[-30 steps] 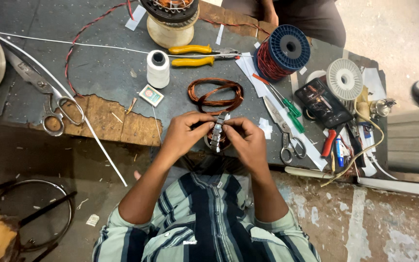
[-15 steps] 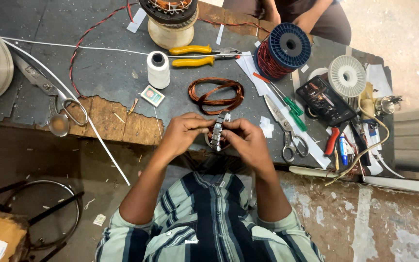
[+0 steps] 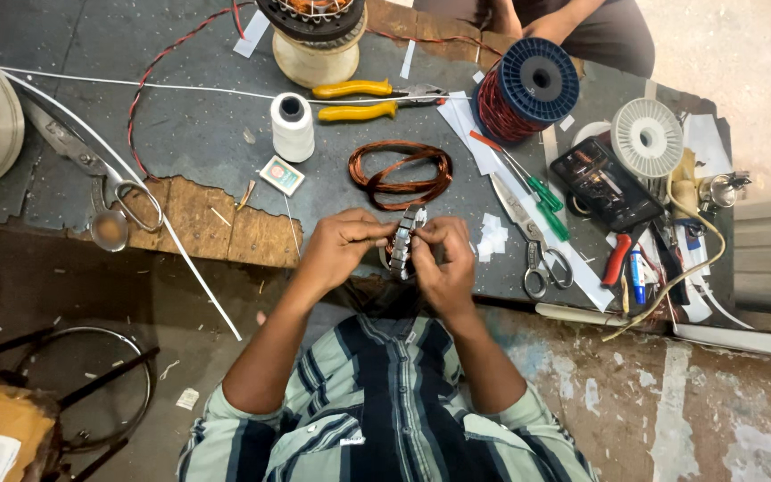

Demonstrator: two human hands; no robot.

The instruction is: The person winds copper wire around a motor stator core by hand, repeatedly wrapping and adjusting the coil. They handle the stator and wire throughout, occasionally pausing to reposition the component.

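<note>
In the head view, I see my left hand (image 3: 336, 245) and right hand (image 3: 443, 259) both pinching a small metal stator core (image 3: 406, 239) upright at the bench edge, steadying it; a copper wire coil (image 3: 401, 171) lies at 12 o'clock within easy reach.

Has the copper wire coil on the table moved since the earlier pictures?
No. The copper coil lies just right of the white thread spool, as before; only the camera view shifted.

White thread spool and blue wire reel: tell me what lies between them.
Head view: the yellow-handled pliers lie between the white thread spool and the blue wire reel.
</note>
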